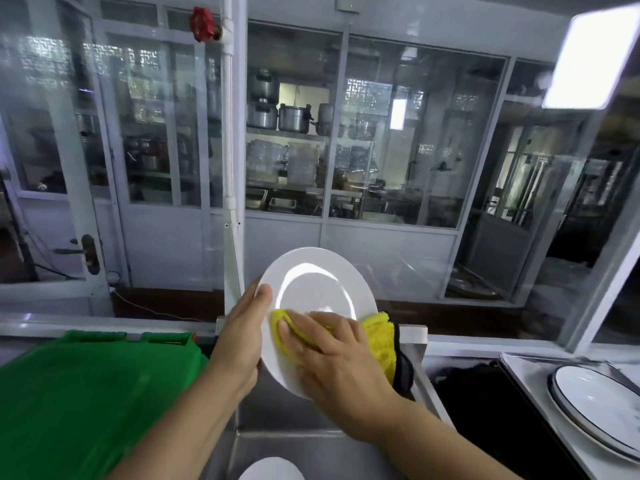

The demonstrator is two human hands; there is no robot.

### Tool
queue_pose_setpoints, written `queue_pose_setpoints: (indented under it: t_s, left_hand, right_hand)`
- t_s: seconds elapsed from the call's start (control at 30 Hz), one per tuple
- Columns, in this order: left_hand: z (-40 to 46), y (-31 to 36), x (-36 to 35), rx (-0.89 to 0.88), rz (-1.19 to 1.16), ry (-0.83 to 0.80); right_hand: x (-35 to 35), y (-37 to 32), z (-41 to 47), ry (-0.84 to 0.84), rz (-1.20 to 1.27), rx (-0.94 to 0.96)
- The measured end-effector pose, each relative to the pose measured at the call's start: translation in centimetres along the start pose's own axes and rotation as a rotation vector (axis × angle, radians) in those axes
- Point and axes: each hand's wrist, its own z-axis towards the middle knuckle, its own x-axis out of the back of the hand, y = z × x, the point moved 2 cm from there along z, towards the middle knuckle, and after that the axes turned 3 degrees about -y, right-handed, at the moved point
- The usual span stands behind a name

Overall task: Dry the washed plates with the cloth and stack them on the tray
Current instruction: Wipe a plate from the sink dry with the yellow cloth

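Two dark-rimmed plates (599, 407) at the lower right of the frame already lie stacked on the tray (519, 367), so by the look of it part of the job is done. One white plate (318, 292) is in hand at the centre, held tilted above the metal sink (311, 445). The left hand (239, 344) grips its left rim, thumb curled over the front edge. The right hand (332, 355) presses the yellow cloth (379, 341) flat against the lower face of the plate, fingers spread and fairly straight, with the rest of the cloth hanging off to the right behind the rim. I judge the wiping is mid-way: the upper face shows a bright glare, and whether it is wet or dry cannot be told. At the bottom edge, another white plate (272, 470) peeks up from the sink, seemingly waiting its turn. A green crate (86, 393) fills the lower left. Left to do: finish this plate, set it on the stack, then take the next.
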Motion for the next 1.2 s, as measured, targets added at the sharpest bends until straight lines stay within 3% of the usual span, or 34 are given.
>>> queue_pose_setpoints:
  t_s: [0.17,0.37,0.47,0.57,0.73,0.93,1.03,1.2]
  left_hand:
    - [0.8,-0.7,1.3,0.033,0.030,-0.043]
    - [0.9,-2.7,1.0,0.050,0.051,-0.177]
    - [0.6,-3.6,-0.2,0.072,0.061,-0.274]
    - [0.4,-4.4,-1.6,0.072,0.054,-0.333]
    - [0.1,-5.7,-3.5,0.128,-0.034,-0.338]
    - [0.6,-8.3,-5.3,0.167,-0.038,-0.279]
    - [0.4,-9.5,-6.9,0.184,-0.005,-0.287]
    - [-0.6,-11.4,-11.1,0.249,0.053,-0.310]
  right_hand:
    - [-1.0,1.1,-2.6,-0.033,-0.087,-0.040]
    - [-0.5,5.1,-3.9,-0.051,-0.104,-0.430]
    - [-0.1,6.4,-3.1,-0.053,-0.112,-0.531]
    - [0.4,5.4,-1.8,-0.008,-0.128,-0.542]
    - [-0.4,1.6,-2.7,0.062,-0.121,-0.406]
    - [-1.0,1.1,-9.2,-0.025,-0.041,-0.324]
    - [-0.2,3.0,-13.3,-0.016,-0.129,-0.405]
    - [2.2,7.4,-20.6,0.077,-0.244,-0.714]
